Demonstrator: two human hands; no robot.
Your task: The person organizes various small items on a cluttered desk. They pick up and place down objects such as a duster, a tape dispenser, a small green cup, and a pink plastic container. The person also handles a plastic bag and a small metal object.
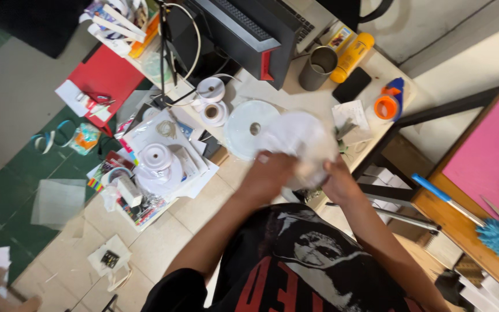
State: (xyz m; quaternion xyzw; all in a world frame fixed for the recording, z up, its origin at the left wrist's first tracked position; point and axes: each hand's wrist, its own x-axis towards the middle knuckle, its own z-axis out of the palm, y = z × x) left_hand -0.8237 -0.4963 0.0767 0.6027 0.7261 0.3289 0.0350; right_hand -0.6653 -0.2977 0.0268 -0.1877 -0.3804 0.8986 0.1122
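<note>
White cloth (298, 141) bunched between left hand (270, 176) and right hand (339, 182).

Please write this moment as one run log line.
left hand: grips white sheet | right hand: grips it too | white disc beside

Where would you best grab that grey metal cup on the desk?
Probably by its side wall, coming from above and toward the person. The cup stands upright with its mouth open, a yellow bottle lies close on one side and the laptop sits behind, so the near side looks freest.
</note>
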